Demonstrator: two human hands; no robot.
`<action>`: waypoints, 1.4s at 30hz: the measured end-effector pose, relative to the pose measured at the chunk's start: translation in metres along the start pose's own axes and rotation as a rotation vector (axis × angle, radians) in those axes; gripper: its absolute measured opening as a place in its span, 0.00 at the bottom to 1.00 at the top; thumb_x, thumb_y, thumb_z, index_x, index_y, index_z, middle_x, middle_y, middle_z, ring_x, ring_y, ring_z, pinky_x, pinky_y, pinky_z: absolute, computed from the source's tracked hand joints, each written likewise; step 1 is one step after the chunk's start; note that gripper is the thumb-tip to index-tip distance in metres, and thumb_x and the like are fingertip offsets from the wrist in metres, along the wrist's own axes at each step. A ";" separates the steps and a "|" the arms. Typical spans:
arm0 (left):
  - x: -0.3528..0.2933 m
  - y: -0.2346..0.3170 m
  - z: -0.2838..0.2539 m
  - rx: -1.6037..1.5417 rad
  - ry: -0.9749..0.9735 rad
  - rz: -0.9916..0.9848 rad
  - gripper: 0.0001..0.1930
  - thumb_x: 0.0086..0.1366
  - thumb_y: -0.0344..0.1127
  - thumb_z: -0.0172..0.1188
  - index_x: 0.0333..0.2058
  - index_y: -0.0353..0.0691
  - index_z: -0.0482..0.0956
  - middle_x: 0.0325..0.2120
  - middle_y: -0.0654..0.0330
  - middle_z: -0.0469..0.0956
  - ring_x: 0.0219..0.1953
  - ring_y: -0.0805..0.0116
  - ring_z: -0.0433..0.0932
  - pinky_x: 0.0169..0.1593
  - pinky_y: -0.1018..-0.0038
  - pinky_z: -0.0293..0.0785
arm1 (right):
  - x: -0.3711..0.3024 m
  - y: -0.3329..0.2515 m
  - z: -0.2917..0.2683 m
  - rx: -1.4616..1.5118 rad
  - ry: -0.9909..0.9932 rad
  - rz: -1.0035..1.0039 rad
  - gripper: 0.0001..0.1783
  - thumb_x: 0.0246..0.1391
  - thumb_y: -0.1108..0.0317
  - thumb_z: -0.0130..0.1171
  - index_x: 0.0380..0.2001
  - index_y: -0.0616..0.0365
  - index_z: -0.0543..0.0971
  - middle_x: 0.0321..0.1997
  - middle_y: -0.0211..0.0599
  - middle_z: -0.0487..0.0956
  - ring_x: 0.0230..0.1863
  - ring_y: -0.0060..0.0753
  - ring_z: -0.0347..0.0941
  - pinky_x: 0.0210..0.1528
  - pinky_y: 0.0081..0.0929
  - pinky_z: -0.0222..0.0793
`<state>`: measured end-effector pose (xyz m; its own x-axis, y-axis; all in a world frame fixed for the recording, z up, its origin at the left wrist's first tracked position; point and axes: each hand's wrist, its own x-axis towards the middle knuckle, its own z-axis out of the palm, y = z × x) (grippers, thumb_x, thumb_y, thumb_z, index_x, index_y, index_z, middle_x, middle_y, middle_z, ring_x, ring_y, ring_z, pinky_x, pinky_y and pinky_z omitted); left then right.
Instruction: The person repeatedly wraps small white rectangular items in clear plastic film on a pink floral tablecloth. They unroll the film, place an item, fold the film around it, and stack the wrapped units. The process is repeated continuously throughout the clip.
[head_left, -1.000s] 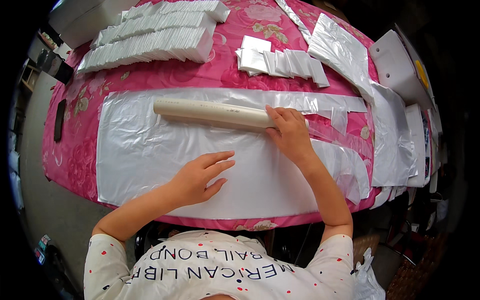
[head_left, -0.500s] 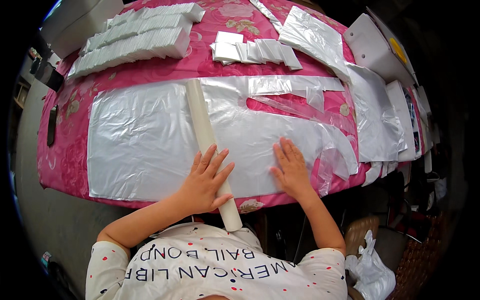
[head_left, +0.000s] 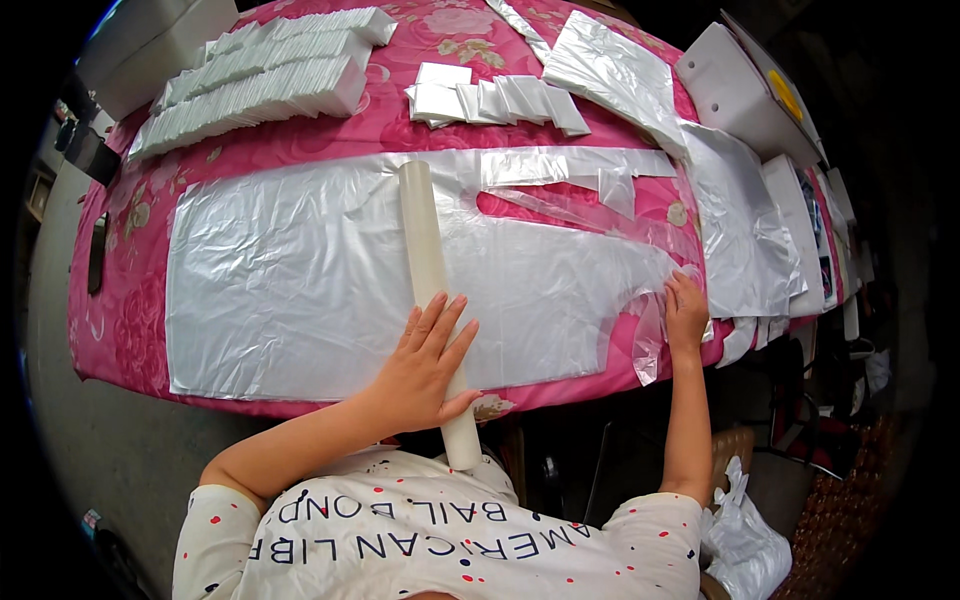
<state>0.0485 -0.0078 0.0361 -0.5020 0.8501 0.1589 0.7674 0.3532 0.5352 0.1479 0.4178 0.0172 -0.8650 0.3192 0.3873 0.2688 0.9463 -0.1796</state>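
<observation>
one left hand (head_left: 425, 365) and one right hand (head_left: 686, 312) are showing, making two. one pale tube (head_left: 424, 230) is lying across one broad spread of silvery film (head_left: 285, 290). three rows of folded white packets (head_left: 255, 105) are standing, and one smaller group of packets (head_left: 500, 101) is overlapping too closely for counting. one dark cup (head_left: 93, 155), one dark slab (head_left: 97, 253) and one white carrier bag (head_left: 748, 545) are also showing.
</observation>
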 end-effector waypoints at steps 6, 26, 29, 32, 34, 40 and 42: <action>0.004 0.004 -0.001 0.017 -0.011 0.013 0.37 0.54 0.49 0.56 0.57 0.32 0.58 0.62 0.44 0.47 0.66 0.43 0.39 0.64 0.50 0.41 | 0.017 -0.005 -0.020 0.304 0.096 0.183 0.10 0.52 0.71 0.54 0.36 0.63 0.76 0.49 0.43 0.75 0.50 0.44 0.71 0.52 0.31 0.65; 0.010 0.007 0.003 -0.013 -0.024 0.026 0.36 0.53 0.46 0.56 0.57 0.34 0.59 0.62 0.46 0.49 0.66 0.44 0.40 0.64 0.49 0.38 | 0.046 -0.001 -0.063 0.799 -0.157 0.426 0.06 0.52 0.73 0.57 0.33 0.61 0.74 0.26 0.25 0.75 0.23 0.10 0.66 0.25 0.09 0.59; 0.012 0.009 0.004 -0.071 0.063 0.061 0.33 0.54 0.43 0.56 0.57 0.34 0.60 0.60 0.46 0.54 0.64 0.45 0.46 0.63 0.51 0.43 | 0.051 -0.067 -0.082 0.999 -0.276 0.414 0.08 0.50 0.74 0.59 0.34 0.61 0.74 0.25 0.26 0.76 0.23 0.11 0.67 0.23 0.10 0.61; 0.008 0.008 -0.005 -0.444 0.145 0.107 0.26 0.58 0.40 0.57 0.53 0.35 0.65 0.55 0.50 0.62 0.59 0.55 0.60 0.61 0.59 0.55 | 0.037 -0.171 -0.078 1.204 -0.504 0.364 0.09 0.49 0.77 0.60 0.35 0.62 0.74 0.29 0.29 0.77 0.26 0.13 0.70 0.26 0.10 0.66; 0.006 0.013 -0.013 -1.163 0.041 -0.287 0.24 0.60 0.40 0.55 0.52 0.35 0.65 0.53 0.54 0.66 0.55 0.60 0.65 0.58 0.62 0.61 | 0.011 -0.227 -0.071 1.176 -0.708 0.154 0.11 0.48 0.76 0.59 0.37 0.63 0.75 0.33 0.30 0.78 0.29 0.15 0.73 0.29 0.15 0.69; -0.009 -0.020 -0.039 -1.346 -0.014 -0.740 0.15 0.60 0.29 0.57 0.45 0.31 0.72 0.36 0.53 0.78 0.38 0.68 0.78 0.44 0.75 0.74 | -0.021 -0.298 -0.043 1.062 -0.883 -0.321 0.23 0.46 0.66 0.62 0.45 0.63 0.72 0.39 0.43 0.77 0.36 0.38 0.75 0.41 0.28 0.69; -0.021 -0.035 -0.040 -1.336 -0.010 -0.744 0.17 0.58 0.30 0.61 0.44 0.28 0.72 0.36 0.53 0.79 0.37 0.72 0.78 0.41 0.78 0.74 | -0.021 -0.301 -0.040 1.094 -0.907 -0.192 0.22 0.45 0.65 0.63 0.44 0.63 0.73 0.39 0.43 0.76 0.35 0.37 0.75 0.39 0.29 0.70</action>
<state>0.0159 -0.0535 0.0470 -0.5917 0.6491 -0.4781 -0.5621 0.0929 0.8218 0.1022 0.1288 0.0994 -0.9286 -0.3434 -0.1406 0.0237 0.3231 -0.9461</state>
